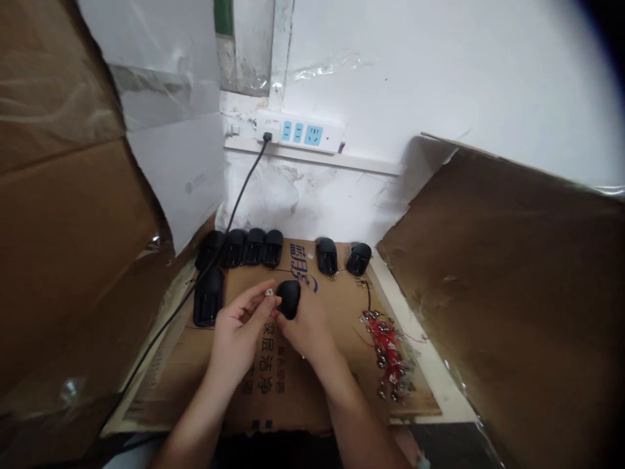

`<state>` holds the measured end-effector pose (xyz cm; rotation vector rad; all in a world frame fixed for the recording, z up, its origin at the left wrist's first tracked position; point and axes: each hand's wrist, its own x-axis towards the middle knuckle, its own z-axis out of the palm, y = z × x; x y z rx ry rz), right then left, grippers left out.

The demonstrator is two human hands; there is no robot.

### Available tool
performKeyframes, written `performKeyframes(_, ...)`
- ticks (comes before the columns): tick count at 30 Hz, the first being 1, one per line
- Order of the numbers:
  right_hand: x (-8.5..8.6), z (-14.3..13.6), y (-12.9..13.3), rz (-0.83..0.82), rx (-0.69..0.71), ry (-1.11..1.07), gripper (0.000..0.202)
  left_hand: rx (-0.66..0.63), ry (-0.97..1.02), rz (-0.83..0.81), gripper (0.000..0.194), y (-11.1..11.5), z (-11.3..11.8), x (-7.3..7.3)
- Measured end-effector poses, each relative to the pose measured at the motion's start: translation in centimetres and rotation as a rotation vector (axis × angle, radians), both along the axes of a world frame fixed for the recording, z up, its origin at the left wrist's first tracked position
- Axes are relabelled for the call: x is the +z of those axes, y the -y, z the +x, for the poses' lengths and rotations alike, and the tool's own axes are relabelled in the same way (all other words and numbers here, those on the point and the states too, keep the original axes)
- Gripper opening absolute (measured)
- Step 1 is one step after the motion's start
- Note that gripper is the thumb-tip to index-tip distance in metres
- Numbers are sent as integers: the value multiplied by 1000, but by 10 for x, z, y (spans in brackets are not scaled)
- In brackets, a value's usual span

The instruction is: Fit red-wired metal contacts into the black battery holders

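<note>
My right hand [307,322] is closed around a rounded black plastic housing [288,298], held above the cardboard mat. Beside it, my left hand [239,326] pinches a tiny pale piece [269,293] between thumb and fingertips, too small to identify. The fingertips of both hands nearly meet at the housing's left side. Behind the hands stand similar black housings with open slots: a row at the back left, including one housing [254,246], and two at the back right, one housing [327,255] nearer the middle. Another black housing [208,298] lies left of my left hand.
A tangle of red wires with shiny metal parts [388,355] lies at right on the printed cardboard mat [342,306]. A black cable [244,189] runs from the wall power strip [305,132] down the left side. Cardboard walls [512,286] enclose both sides.
</note>
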<state>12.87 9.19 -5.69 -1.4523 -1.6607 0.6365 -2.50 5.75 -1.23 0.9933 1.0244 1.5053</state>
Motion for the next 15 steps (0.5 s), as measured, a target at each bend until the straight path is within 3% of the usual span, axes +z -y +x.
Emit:
performKeyframes(4, -1, -9, 4, -74, -42, -449, 66, 62, 57, 24, 40, 0, 1, -4)
performKeyframes(6, 1, -6, 6, -220, -32, -818, 58, 52, 49, -3, 34, -1, 1, -7)
performKeyframes(9, 5, 0, 12, -507, 79, -1292, 49, 13, 29, -42, 39, -2, 4, -10)
performKeyframes(11, 9, 2, 16, -599, 129, -1452, 46, -23, 38, -69, 44, -1, 7, -12)
performKeyframes(15, 17, -1, 20, -592, 193, -1584, 40, -94, 68, -87, 39, 3, 13, -15)
